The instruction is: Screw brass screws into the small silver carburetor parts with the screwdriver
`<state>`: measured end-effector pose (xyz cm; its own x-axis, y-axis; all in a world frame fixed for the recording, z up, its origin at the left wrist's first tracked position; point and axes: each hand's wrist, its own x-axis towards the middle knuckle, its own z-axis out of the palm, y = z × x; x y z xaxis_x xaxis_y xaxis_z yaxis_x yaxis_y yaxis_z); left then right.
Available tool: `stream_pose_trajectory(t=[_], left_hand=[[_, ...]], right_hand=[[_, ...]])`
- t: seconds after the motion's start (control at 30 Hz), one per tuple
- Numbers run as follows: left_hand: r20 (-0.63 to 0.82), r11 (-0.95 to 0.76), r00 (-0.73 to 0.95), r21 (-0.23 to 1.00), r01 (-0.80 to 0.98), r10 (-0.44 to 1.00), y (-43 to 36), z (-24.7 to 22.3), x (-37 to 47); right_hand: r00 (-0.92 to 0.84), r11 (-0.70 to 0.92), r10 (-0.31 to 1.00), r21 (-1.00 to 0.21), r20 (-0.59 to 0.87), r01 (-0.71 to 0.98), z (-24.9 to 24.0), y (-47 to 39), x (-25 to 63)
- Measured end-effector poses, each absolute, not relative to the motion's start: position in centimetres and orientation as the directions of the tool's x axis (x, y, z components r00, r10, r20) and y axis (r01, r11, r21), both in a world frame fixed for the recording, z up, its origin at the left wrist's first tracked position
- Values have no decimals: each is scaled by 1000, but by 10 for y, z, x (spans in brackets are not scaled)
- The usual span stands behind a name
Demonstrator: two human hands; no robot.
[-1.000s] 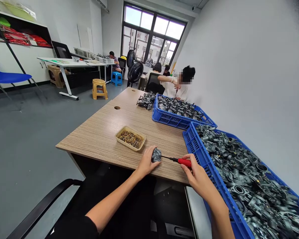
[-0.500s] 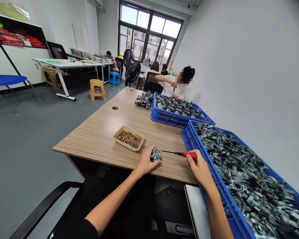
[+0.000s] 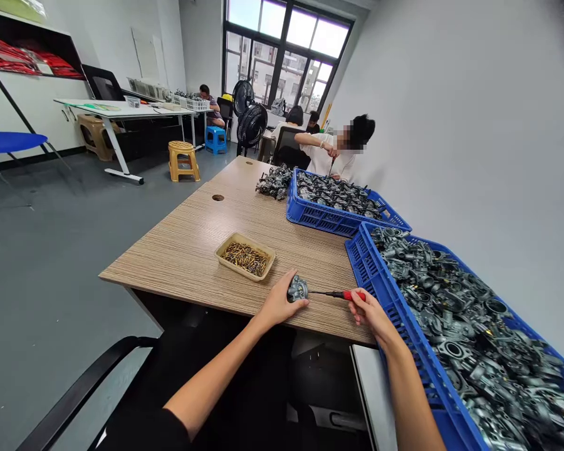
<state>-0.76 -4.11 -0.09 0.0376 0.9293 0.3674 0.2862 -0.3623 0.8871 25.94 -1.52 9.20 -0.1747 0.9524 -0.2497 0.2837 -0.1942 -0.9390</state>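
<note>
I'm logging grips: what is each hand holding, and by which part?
The left hand holds a metal part around its left side; the right hand, a screwdriver by its red handle.

I can't read any words, names, numbers or signs on any of the things here.

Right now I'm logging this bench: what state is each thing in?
Metal part: gripped in left hand
Red-handled screwdriver: held in right hand, tip at part, contact unclear
Tan tray: open, holding brass pieces
Near crate: open, heaped full
Far crate: open, filled
Parts pile: loose, uncrated
</note>
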Motion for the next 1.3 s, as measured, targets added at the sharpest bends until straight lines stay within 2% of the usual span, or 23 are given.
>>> stream_pose_trajectory(t=[0.33, 0.57, 0.7, 0.9, 1.0, 1.13, 1.3], left_hand=[[376, -348, -17, 872, 345, 926, -43, -3, -3], [427, -355, -198, 880, 315, 882, -42, -3, -5], [408, -342, -279, 904, 257, 869, -40, -3, -9], [319, -281, -235, 943, 181, 918, -40, 0, -11], [301, -263, -277, 951, 165, 913, -39, 0, -10], [276, -236, -392, 961, 148, 878, -37, 0, -8], [318, -270, -365, 946, 178, 875, -41, 4, -5]], right_hand=[[-202, -342, 910, -930, -363, 134, 70, -7, 270], [-30, -276, 959, -955, -281, 111, 67, -3, 271], [-9, -223, 975, -973, -223, 58, 62, -3, 263], [-141, -260, 955, -965, -260, 18, 56, -5, 256], [-227, -296, 927, -954, -299, 49, 57, -8, 254], [-377, -315, 853, -932, -361, 178, 56, -14, 249], [-523, -217, 760, -909, -386, 356, 50, -17, 236]])
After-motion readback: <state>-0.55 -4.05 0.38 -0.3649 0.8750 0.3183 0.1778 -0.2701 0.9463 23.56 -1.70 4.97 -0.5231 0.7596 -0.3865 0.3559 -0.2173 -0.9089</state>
